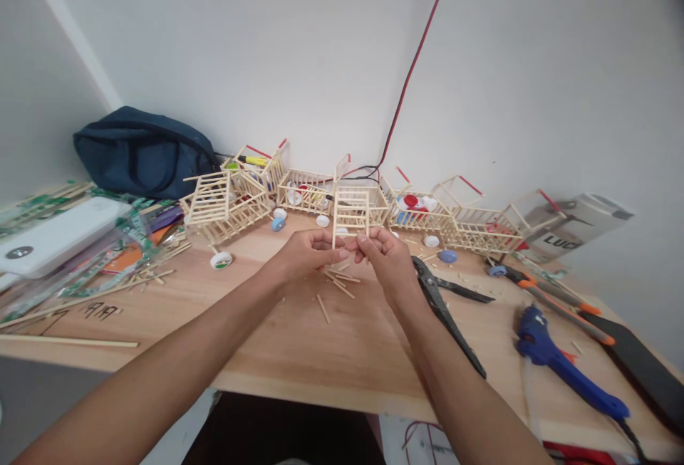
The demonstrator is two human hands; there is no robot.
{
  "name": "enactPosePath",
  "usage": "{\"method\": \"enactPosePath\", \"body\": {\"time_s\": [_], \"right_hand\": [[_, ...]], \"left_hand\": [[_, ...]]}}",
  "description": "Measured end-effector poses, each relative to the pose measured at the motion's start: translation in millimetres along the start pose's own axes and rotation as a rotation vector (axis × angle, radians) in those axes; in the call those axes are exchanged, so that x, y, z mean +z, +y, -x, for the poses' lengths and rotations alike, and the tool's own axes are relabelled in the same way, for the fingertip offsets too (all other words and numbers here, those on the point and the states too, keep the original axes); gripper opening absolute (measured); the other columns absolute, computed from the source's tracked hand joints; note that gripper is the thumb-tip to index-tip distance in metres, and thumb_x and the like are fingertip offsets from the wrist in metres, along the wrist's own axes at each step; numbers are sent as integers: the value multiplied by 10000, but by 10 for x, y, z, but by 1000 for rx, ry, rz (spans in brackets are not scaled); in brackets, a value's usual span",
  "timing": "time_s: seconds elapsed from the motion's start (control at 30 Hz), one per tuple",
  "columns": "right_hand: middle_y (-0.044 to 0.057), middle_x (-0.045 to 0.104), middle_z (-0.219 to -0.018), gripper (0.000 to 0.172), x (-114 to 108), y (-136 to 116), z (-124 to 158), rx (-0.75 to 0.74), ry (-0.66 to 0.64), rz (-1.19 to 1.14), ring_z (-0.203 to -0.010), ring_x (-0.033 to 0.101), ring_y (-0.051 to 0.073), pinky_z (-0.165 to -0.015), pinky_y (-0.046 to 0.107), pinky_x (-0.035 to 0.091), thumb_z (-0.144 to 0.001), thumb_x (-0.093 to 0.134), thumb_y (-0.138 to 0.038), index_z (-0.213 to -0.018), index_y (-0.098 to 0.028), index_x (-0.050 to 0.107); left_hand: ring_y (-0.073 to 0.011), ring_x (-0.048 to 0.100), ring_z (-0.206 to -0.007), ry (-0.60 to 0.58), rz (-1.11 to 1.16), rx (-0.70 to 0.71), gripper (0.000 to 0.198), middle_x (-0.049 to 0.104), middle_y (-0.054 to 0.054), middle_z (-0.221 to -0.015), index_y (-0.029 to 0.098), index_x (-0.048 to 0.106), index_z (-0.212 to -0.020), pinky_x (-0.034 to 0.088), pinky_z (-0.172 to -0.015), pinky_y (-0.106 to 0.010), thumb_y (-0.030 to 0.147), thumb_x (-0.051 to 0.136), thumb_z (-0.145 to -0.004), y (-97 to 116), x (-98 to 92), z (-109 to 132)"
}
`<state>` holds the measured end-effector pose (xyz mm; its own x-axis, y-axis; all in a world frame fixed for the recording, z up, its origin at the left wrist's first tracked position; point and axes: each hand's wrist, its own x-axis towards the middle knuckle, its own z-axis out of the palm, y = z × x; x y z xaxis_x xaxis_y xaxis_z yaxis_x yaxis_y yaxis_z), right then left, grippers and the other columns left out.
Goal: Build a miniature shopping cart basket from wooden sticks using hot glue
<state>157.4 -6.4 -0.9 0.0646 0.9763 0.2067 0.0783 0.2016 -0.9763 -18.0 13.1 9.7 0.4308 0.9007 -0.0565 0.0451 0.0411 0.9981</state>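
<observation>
A small ladder-like frame of thin wooden sticks stands upright between my hands, above the middle of the table. My left hand pinches its lower left side, and my right hand grips the lower right side. The fingertips of both hands come close together at the bottom rung. Below them several short cut sticks lie loose on the wood. Behind the frame stands a miniature cart of sticks, partly hidden by the frame and my hands.
More stick carts with bottle-cap wheels line the wall. To the right lie black-handled snips, a blue glue gun and orange-handled pliers. At left are a white power bank, wrapped sticks and a navy bag.
</observation>
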Motion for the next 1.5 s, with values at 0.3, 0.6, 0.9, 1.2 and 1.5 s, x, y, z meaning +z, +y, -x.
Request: {"method": "enactPosePath", "body": {"time_s": [0.3,0.6,0.9,1.2,1.5], "right_hand": [[48,740,-767,294,-25,-21,-18,8,43,-2,-562,572,124,-620,269,461,-770,671,-477,-772,-203,565],[22,717,-727,272,-79,-90,-22,6,59,-91,-548,528,104,-601,256,422,-757,702,-444,-748,-194,594],[-4,691,-720,311,-234,-172,-83,25,144,-330,-555,490,83,-560,231,407,-639,818,-428,-709,-195,625],[-39,623,-666,296,-116,-192,-6,237,-125,-610,-491,419,49,-481,196,381,-615,863,-343,-692,-193,620],[-24,637,-677,262,34,-175,114,260,-430,-496,-500,441,40,-511,181,356,-753,768,-392,-743,-175,621]], "left_hand": [[-67,425,-501,27,-34,96,377,589,0,-569,141,666,-638,335,-481,-205,508,751,-645,-32,-15,-5],[-80,480,-551,60,-64,118,325,641,-13,-671,138,687,-772,363,-525,-214,451,732,-697,37,19,28],[-66,298,-464,266,-63,221,379,328,75,-472,197,334,-523,239,-498,-237,316,613,-750,54,-56,9],[-99,479,-594,398,-227,391,104,513,45,-642,184,501,-754,354,-577,-227,220,596,-735,116,-160,-19],[-73,392,-452,309,-88,324,236,475,50,-482,144,596,-677,299,-465,-208,353,618,-786,97,-210,-55]]}}
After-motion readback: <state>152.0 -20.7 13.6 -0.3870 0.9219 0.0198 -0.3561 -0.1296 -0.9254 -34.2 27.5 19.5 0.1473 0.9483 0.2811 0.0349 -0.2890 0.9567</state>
